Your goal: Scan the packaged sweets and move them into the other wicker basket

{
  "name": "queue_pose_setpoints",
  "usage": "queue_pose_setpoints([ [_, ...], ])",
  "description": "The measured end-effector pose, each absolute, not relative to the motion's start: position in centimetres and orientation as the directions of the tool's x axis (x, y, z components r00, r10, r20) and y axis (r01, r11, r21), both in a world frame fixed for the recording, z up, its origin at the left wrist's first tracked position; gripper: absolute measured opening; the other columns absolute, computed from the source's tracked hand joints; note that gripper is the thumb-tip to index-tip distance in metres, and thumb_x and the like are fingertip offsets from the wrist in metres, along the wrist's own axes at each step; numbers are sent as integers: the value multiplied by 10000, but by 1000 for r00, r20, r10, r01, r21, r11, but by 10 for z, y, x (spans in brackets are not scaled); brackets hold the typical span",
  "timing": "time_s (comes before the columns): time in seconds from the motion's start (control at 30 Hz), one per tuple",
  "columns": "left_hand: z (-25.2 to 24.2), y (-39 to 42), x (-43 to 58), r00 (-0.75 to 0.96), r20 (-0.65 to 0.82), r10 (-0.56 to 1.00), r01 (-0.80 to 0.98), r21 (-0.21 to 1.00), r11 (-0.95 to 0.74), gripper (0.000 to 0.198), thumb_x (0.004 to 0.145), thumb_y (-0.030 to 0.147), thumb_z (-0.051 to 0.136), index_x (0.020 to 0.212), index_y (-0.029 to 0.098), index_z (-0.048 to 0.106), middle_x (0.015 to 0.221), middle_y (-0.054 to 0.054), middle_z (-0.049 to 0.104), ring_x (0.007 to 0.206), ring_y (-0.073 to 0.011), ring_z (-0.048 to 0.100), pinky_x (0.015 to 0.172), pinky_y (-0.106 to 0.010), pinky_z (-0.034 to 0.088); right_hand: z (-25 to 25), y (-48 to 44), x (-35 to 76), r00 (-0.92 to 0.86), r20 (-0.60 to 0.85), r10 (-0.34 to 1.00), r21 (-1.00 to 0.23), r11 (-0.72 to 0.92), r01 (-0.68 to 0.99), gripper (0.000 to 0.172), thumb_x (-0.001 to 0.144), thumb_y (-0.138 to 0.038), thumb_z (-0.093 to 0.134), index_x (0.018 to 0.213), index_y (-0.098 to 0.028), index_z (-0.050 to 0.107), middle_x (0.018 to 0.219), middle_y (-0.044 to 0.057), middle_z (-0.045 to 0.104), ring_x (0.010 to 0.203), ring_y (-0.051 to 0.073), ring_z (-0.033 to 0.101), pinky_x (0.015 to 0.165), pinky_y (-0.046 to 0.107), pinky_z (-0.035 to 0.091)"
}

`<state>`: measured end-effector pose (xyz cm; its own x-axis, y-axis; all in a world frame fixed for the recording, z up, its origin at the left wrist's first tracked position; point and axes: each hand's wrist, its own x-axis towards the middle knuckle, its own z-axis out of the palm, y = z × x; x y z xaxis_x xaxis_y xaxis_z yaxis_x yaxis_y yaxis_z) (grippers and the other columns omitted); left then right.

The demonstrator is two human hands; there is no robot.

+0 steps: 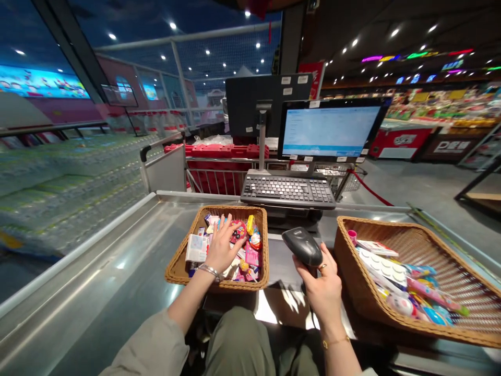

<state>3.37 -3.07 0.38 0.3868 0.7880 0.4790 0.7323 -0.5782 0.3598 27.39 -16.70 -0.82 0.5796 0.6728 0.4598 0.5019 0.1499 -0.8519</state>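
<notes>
My left hand [224, 244] reaches into the left wicker basket [178, 261], fingers spread over a heap of small packaged goods. Beneath its fingertips lies a red and black item [238, 233], partly covered by the hand. Around it are a white box [196, 247], a yellow item [250, 224] and a pink packet [252, 255]. My right hand [324, 284] is wrapped round the handle of a black barcode scanner [302, 245], raised between the two baskets. The scanner's head points up and left.
At the right stands a larger wicker basket [352, 282] with toys and packets inside. Ahead are a keyboard [289, 189] and a lit monitor [331, 130]. The metal counter [129, 277] has a raised edge at the left. A shopping cart [215, 175] is beyond it.
</notes>
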Motion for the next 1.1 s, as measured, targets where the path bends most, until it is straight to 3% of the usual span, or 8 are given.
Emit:
queue_pose_setpoints([
  [0.2, 6, -8, 16, 433, 377, 819, 815, 223, -534, 498, 887, 377, 612, 1337, 175, 543, 1577, -184, 303, 1491, -347, 157, 1186, -615, 157, -13, -163, 266, 490, 467, 736, -812, 138, 567, 355, 764, -507, 694, 1025, -271, 738, 1188, 70, 685, 1363, 297, 430, 1136, 545, 328],
  [0.43, 6, 23, 3, 467, 261, 845, 867, 53, -496, 734, 775, 474, 717, 1385, 124, 507, 1590, -213, 247, 1490, -384, 138, 1193, -610, 116, -15, -158, 257, 463, 472, 750, -804, 152, 574, 332, 773, -494, 691, 1014, -269, 736, 1213, 64, 676, 1374, 293, 412, 1126, 538, 333],
  [0.73, -10, 32, -1, 278, 269, 922, 956, 15, -293, 776, 778, 650, 619, 1289, 67, 593, 1545, -268, 318, 1480, -430, 151, 1179, -625, 23, -19, -154, 250, 440, 473, 764, -794, 153, 588, 327, 781, -481, 680, 1021, -264, 731, 1214, 64, 676, 1373, 293, 413, 1120, 533, 332],
  [0.97, -15, 40, 9, 283, 221, 933, 959, -57, -277, 899, 770, 722, 565, 1369, 53, 529, 1562, -274, 268, 1485, -429, 126, 1164, -635, -6, -20, -150, 247, 440, 455, 774, -810, 154, 566, 288, 773, -455, 687, 988, -271, 738, 1239, 55, 666, 1376, 298, 403, 1125, 547, 320],
  [1.1, -19, 45, 5, 299, 179, 937, 950, -146, -275, 832, 797, 675, 570, 1369, 72, 540, 1573, -250, 262, 1486, -421, 130, 1155, -657, 6, -16, -150, 248, 447, 447, 775, -814, 145, 563, 286, 780, -441, 690, 1010, -279, 742, 1236, 54, 669, 1383, 306, 389, 1131, 563, 306],
])
